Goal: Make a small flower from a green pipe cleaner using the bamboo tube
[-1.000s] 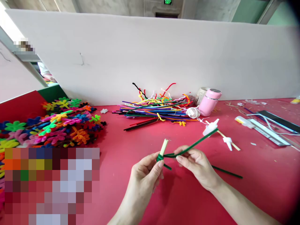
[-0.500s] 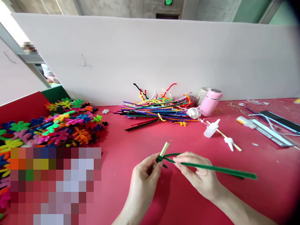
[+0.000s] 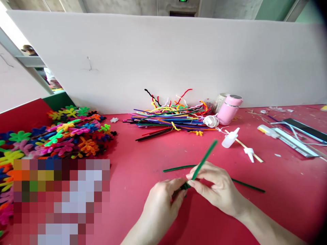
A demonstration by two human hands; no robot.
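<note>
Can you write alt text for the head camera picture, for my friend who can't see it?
Two bare hands, left hand and right hand, pinch a dark green pipe cleaner together above a red table. Behind lie a heap of colourful pipe cleaners, a pink bottle and, at left, a pile of pipe-cleaner flowers.

view: head, the only one | position: worn on the person's head, above the near edge of the red table (image 3: 281,190) | facing: forward and down, toward the white partition (image 3: 163,58) at the table's far edge | range: close over both hands, low in the frame | overlap: no second view
</note>
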